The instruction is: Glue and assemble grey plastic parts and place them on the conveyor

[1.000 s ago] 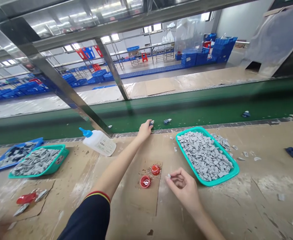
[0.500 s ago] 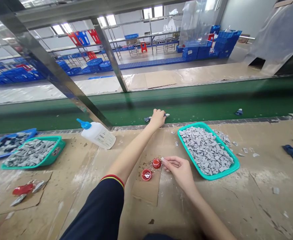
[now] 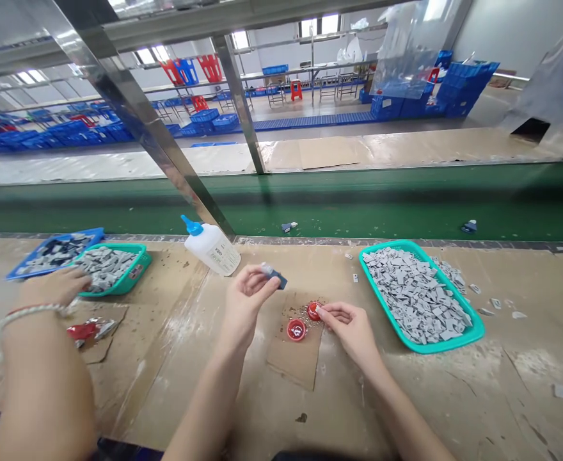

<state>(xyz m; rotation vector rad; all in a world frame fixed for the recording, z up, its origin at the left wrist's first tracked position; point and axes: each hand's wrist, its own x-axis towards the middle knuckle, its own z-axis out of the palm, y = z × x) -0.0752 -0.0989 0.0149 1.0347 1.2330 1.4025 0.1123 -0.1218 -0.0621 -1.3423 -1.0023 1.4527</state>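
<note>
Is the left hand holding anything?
Yes: the left hand pinches a dark blue piece with a grey tile on it.

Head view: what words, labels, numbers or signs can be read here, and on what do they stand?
The label on the white plastic bottle: printed lines, too small to read.
The pale tag on the rim of the teal basket at the left of the view: too blurred to read.
Nothing else shows readable text.

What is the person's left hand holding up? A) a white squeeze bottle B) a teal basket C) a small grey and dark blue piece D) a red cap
C. The left hand holds a small grey and dark blue piece up at its fingertips.
</note>
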